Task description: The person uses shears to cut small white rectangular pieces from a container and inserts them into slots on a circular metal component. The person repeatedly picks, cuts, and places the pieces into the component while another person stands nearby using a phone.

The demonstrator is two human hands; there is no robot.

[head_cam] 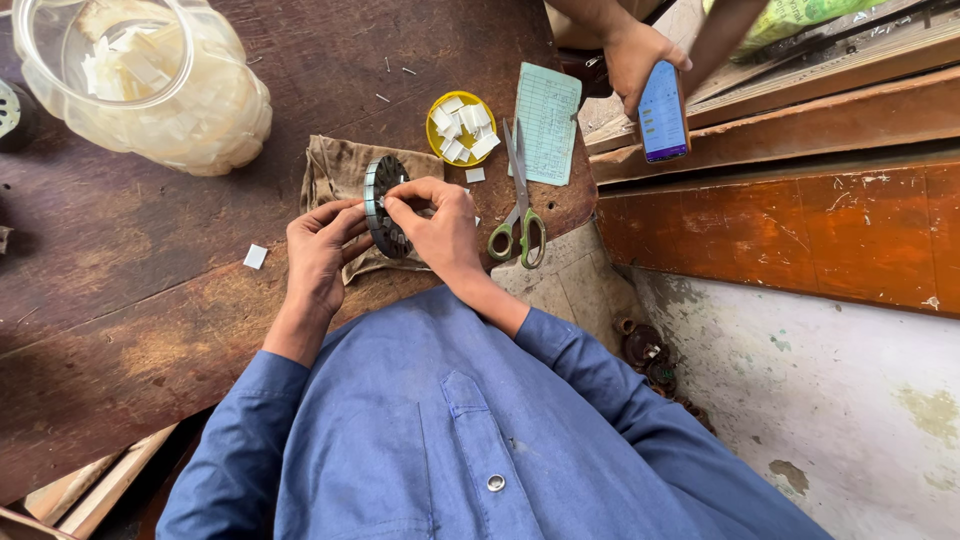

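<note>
**Slotted metal ring held on edge between both hands**

A round, dark metal ring (383,205) with slots around its rim stands on edge over a crumpled brown cloth (335,170) on the worn wooden table (120,300). Its flat faces point left and right, so the disc is seen almost edge-on and reads as a narrow oval; the long axis of that oval runs away from the person, tilted slightly to the right at the far end.

The left hand (318,255) is closed around the ring's near left side, fingers curled against its face, steadying it. The right hand (440,225) is narrowed to a pinch, thumb and forefinger meeting at the ring's right face near the upper rim, with a small pale slip (383,200) between the fingertips; whether it is in a slot cannot be told.

Just beyond the hands sits a yellow lid (462,128) filled with white paper slips, one loose slip (475,175) beside it. Green-handled scissors (519,215) lie to the right, blades pointing away, next to a pale green printed card (547,122). A clear plastic jar (150,80) of more slips stands at the far left, and another slip (255,257) lies near the left wrist. Beyond the table edge, another person's hand (635,55) holds a phone (662,112).
</note>
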